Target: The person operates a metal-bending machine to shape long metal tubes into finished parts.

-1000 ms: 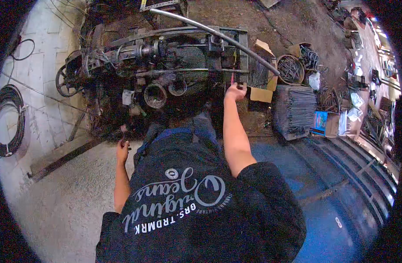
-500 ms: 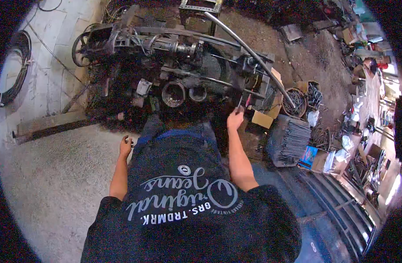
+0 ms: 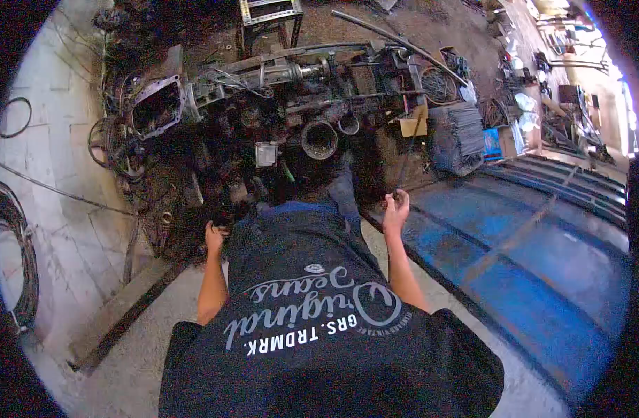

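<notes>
My right hand point(image 3: 396, 209) is held up right of my body with its fingers pinched. A thin dark rod point(image 3: 405, 161) appears to rise from the fingertips; its details are blurred. My left hand point(image 3: 215, 238) hangs low on the other side with loosely curled fingers apart, and nothing shows in it. In front of me stands a greasy machine with a horizontal shaft point(image 3: 285, 73) and a round cup-like opening point(image 3: 319, 139). A small pale box-like piece point(image 3: 266, 154) sits left of that opening.
A long metal pipe point(image 3: 396, 45) slants across the machine's far right. Beyond it are a cardboard box point(image 3: 414, 124) and a stack of dark rods point(image 3: 457, 139). Blue ribbed metal sheeting point(image 3: 528, 237) lies to the right. A beam point(image 3: 124, 313) and coiled cable point(image 3: 23, 258) are left.
The view has swung to the right, and more of the blue sheeting shows. My right hand has drawn back from the machine's right end toward my body. My left hand stays low.
</notes>
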A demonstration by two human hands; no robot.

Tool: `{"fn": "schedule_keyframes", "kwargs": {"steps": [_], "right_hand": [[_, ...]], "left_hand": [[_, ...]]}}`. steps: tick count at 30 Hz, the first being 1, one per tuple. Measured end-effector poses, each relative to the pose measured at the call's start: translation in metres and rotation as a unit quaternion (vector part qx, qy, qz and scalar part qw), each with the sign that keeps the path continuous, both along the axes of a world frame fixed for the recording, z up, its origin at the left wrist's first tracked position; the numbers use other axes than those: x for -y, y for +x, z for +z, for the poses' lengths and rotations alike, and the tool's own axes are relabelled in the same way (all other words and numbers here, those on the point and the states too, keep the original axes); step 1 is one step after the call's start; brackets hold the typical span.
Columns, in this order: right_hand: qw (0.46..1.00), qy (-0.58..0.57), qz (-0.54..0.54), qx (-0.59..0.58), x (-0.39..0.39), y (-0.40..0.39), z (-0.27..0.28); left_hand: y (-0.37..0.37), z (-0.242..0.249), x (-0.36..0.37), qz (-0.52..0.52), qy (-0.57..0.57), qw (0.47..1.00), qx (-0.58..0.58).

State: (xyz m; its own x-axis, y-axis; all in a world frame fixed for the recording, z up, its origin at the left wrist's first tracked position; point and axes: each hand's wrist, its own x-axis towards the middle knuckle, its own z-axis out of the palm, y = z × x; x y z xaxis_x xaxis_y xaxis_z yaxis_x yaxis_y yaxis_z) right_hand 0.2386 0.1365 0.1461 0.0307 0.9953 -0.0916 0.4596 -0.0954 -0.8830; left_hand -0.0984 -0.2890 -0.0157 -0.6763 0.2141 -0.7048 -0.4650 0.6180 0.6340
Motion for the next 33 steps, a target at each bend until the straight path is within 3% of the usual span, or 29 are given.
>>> {"fn": "schedule_keyframes", "kwargs": {"steps": [1,2,3,4,5,6,7,8,9,11,12,13,15,18,21,22,24,29,31,33], "right_hand": [[0.989,-0.027,-0.026,-0.142,0.011,-0.016,0.008],[0.981,-0.085,-0.002,-0.173,0.018,-0.029,0.018],[0.967,-0.142,0.029,-0.209,0.015,-0.058,0.045],[0.979,-0.142,0.074,-0.128,0.013,-0.074,0.049],[0.977,-0.147,0.083,-0.132,0.01,-0.086,0.041],[0.984,-0.104,0.128,-0.072,0.006,-0.099,0.026],[0.983,-0.055,0.177,-0.013,0.005,-0.12,0.014],[0.974,-0.15,0.168,0.01,0.017,-0.158,0.051],[0.97,-0.152,0.188,0.006,0.025,-0.18,0.047],[0.919,-0.033,0.378,0.106,0.034,-0.221,0.035],[0.904,-0.208,0.374,0.001,0.043,-0.242,0.035],[0.9,-0.211,0.382,0.006,0.055,-0.265,0.04],[0.879,-0.249,0.397,-0.091,0.085,-0.308,0.055],[0.856,-0.322,0.404,0.006,0.115,-0.354,0.052],[0.839,-0.366,0.402,-0.03,0.137,-0.395,0.053],[0.838,-0.365,0.404,-0.027,0.141,-0.408,0.046],[0.888,-0.261,0.38,0.003,0.148,-0.434,0.034],[0.875,-0.228,0.392,0.168,0.127,-0.481,0.022],[0.846,-0.124,0.426,0.297,0.138,-0.499,0.088],[0.846,-0.094,0.423,0.31,0.142,-0.509,0.104]], "left_hand": [[-0.01,-0.001,0.019,0.003,0.028,1.0,0.005],[-0.029,-0.027,0.048,-0.137,-0.006,0.984,-0.118],[-0.04,-0.016,0.053,-0.14,-0.006,0.983,-0.118],[-0.055,0.004,0.048,-0.084,-0.006,0.995,-0.054],[-0.072,0.018,0.051,-0.023,-0.01,1.0,0.008],[-0.091,0.011,0.06,-0.088,-0.056,0.994,-0.027],[-0.101,0.021,0.058,-0.064,-0.049,0.995,-0.053],[-0.107,0.038,0.051,-0.039,-0.042,0.995,-0.079],[-0.115,0.048,0.049,-0.019,-0.019,0.995,-0.101],[-0.14,0.054,0.046,-0.003,-0.002,0.986,-0.166],[-0.152,0.054,0.046,-0.007,-0.009,0.979,-0.206],[-0.167,0.057,0.042,0.007,-0.016,0.969,-0.247],[-0.197,0.078,0.029,0.024,-0.021,0.939,-0.342],[-0.247,0.119,0.01,0.026,-0.031,0.876,-0.48],[-0.294,0.152,-0.012,0.049,-0.083,0.871,-0.482],[-0.31,0.156,-0.016,0.047,-0.083,0.868,-0.487],[-0.345,0.148,-0.023,0.053,-0.088,0.871,-0.481],[-0.402,0.143,-0.045,-0.003,-0.036,0.917,-0.398],[-0.418,0.132,-0.054,-0.012,-0.085,0.928,-0.363],[-0.418,0.142,-0.063,-0.019,-0.091,0.942,-0.322]]}}
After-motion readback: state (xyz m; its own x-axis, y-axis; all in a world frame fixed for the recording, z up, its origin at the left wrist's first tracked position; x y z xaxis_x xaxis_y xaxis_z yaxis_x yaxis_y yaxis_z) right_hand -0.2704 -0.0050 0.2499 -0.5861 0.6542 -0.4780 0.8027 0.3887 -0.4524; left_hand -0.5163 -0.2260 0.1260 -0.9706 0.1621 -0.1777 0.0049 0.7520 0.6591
